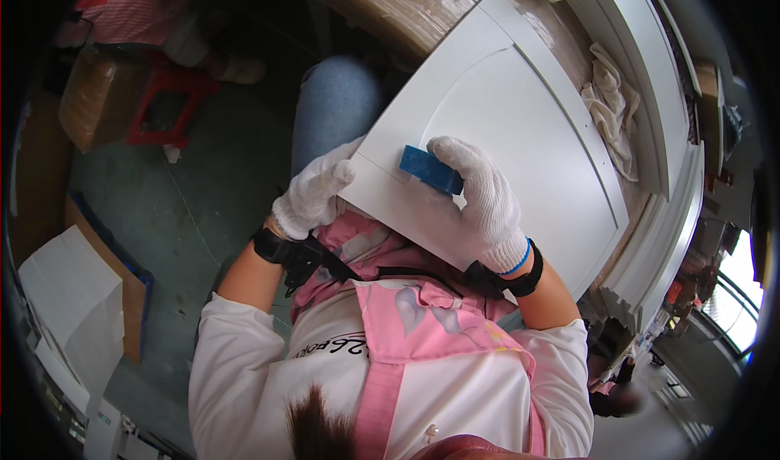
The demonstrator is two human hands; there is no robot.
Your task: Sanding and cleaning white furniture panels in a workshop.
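Observation:
A white panel (528,127) with a curved, recessed line lies tilted across my lap and the work table. My left hand (318,185), in a white knitted glove, grips the panel's left edge, thumb on the top face and the other fingers hidden underneath. In my right hand (486,200), gloved the same way, is a blue rectangular block (431,169). The block rests against the panel near its lower left part, and a faint whitish smear shows beside it.
Behind the panel stands a table wrapped in clear film (390,9). A crumpled white cloth (611,107) and several stacked white panels (650,257) lie at the right. To the left are a red stool (166,107), a brown taped box (101,95) and white sheets (73,289).

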